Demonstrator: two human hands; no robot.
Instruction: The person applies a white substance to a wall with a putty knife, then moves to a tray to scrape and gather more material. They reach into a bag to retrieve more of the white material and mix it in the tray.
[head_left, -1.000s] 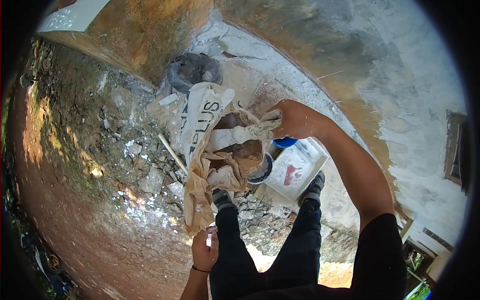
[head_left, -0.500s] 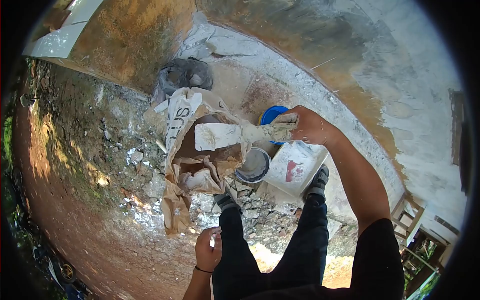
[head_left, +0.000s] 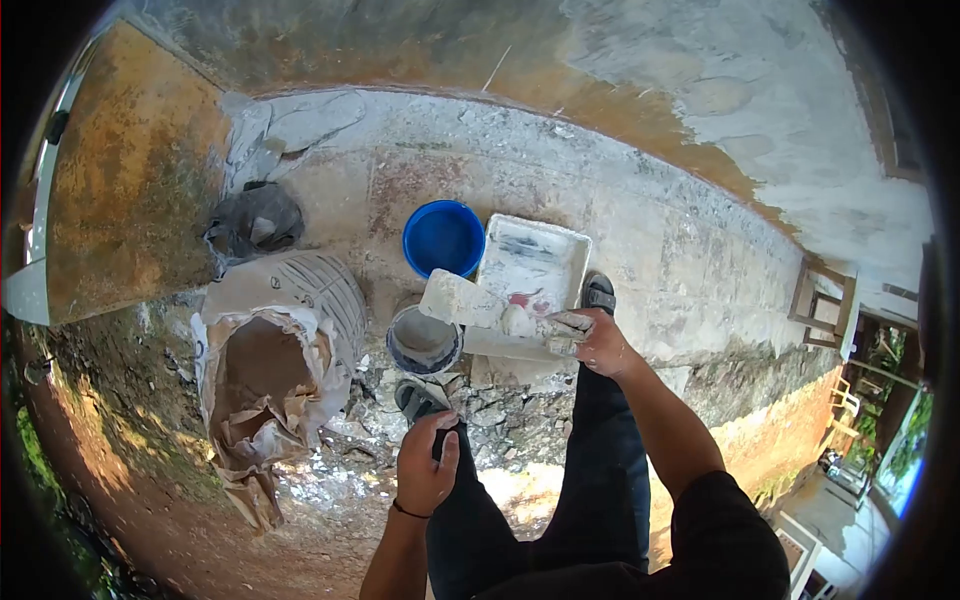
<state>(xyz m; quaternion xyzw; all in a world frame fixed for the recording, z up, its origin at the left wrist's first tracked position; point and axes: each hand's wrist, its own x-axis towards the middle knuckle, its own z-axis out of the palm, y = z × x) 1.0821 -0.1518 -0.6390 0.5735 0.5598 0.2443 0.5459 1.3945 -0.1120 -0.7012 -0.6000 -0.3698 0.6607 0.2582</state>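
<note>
My right hand is closed round the handle of a plaster-caked trowel. Its flat, pale blade points left, passing over the near edge of a white, smeared tray and the rim of a small dark bucket. Greyish material coats the inside of that small bucket. My left hand hovers above my left leg, fingers loosely curled and thumb apart, with nothing visible in it. To its upper left stands an open paper sack with a torn, folded mouth and brown interior.
Behind the small bucket stands a blue bucket. A dark plastic bag lies near the wall corner. Broken rubble covers the ground around my feet, beside a concrete ledge. A stained wall runs along the far side.
My right hand has drawn the trowel from over the sack's mouth to over the tray and small bucket. The view has turned rightward. My left hand's thumb and fingers are further apart.
</note>
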